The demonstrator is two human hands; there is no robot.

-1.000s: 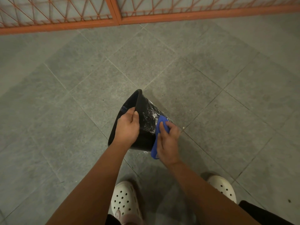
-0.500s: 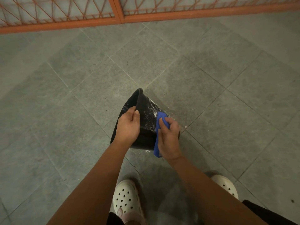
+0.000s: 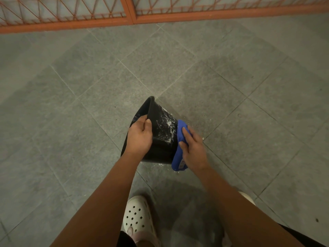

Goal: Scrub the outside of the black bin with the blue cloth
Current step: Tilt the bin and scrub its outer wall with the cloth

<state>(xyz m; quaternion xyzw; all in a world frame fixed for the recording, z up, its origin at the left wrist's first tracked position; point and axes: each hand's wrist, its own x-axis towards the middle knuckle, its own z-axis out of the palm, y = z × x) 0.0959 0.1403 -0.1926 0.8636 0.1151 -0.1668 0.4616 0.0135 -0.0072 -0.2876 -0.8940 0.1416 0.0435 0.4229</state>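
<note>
The black bin [image 3: 161, 139] lies tilted on the grey tiled floor, its open mouth facing left and its base to the right. White soap streaks cover its upper outside wall. My left hand [image 3: 140, 135] grips the bin's rim, thumb on the outside. My right hand [image 3: 193, 147] presses the blue cloth [image 3: 179, 152] flat against the bin's right end, fingers spread over the cloth. The cloth hangs down to the floor by the bin's lower edge.
Grey floor tiles [image 3: 89, 86] spread all around, damp and darker near my feet. An orange metal grille [image 3: 128, 13] runs along the far edge. My white clogs [image 3: 137, 220] stand just below the bin. Flecks of white foam lie on the floor by the bin.
My right hand and the blue cloth have slid rightward along the bin's wall toward its base end. The left hand keeps its hold on the rim.
</note>
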